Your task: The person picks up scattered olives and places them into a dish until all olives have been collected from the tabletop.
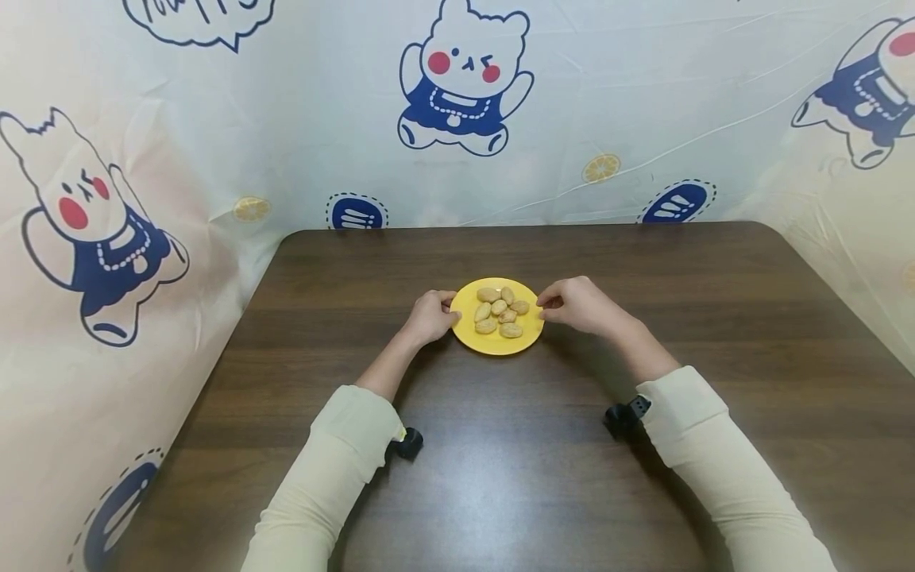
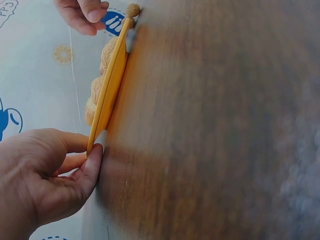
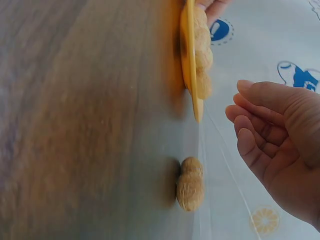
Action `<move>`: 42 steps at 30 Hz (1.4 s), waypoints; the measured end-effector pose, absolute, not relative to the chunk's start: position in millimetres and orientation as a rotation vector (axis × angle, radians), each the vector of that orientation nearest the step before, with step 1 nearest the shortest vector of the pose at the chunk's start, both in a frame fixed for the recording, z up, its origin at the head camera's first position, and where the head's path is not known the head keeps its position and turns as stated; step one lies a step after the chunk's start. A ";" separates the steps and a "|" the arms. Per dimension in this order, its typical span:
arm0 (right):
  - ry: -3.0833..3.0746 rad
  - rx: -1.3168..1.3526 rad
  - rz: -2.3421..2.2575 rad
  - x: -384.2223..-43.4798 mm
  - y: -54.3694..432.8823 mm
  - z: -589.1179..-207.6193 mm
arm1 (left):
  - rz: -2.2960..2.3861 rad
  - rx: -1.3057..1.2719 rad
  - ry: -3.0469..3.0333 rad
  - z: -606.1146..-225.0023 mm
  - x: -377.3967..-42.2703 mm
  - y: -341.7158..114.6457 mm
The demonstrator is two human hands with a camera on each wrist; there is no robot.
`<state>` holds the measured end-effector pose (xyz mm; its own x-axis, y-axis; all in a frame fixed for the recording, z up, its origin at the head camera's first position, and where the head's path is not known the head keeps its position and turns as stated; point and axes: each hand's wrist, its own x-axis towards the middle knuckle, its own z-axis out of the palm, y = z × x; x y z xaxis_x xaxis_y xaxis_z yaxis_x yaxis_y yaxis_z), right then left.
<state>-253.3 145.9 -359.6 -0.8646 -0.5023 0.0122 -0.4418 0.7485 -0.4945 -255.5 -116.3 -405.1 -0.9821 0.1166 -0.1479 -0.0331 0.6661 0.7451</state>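
Observation:
A yellow plate point(image 1: 466, 338) holds several peanuts point(image 1: 499, 307) in their shells. At its left rim, the thumb and fingers of my left hand point(image 1: 429, 316) pinch the edge, as the left wrist view also shows. My right hand point(image 1: 582, 306) is by the right rim; in the right wrist view this hand point(image 3: 285, 132) is apart from the plate point(image 3: 189, 60), fingers loosely bent, holding nothing. One more peanut point(image 3: 190, 185) lies on the table beyond the plate's right edge. In the head view, the right hand seems to hide it.
The brown wooden table point(image 1: 486, 492) extends around the plate. A pale cloth point(image 1: 322, 119) with printed cartoon figures hangs behind and along the sides. Small black cameras point(image 1: 409, 443) are worn at both wrists, over rolled cream sleeves.

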 end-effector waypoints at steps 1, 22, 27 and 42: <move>2.820 -0.743 -0.761 -253.6 148.4 -358.8 | 1.209 0.067 2.699 -405.3 -255.5 -116.3; 2.846 -0.476 -0.776 -266.3 208.8 -357.8 | 1.202 0.077 2.717 -406.0 -255.2 -116.6; 2.849 -0.486 -0.769 -267.4 216.6 -359.4 | 1.188 0.070 2.719 -405.8 -254.7 -116.3; 2.763 -0.512 -0.758 -273.5 220.0 -372.9 | 1.187 0.066 2.721 -405.7 -254.6 -116.0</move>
<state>-273.5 220.0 -372.9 -0.9122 -0.3895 -0.1269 -0.2701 0.8048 -0.5285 -254.6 -116.0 -405.7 -0.9843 0.1090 -0.1388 -0.0276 0.6817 0.7311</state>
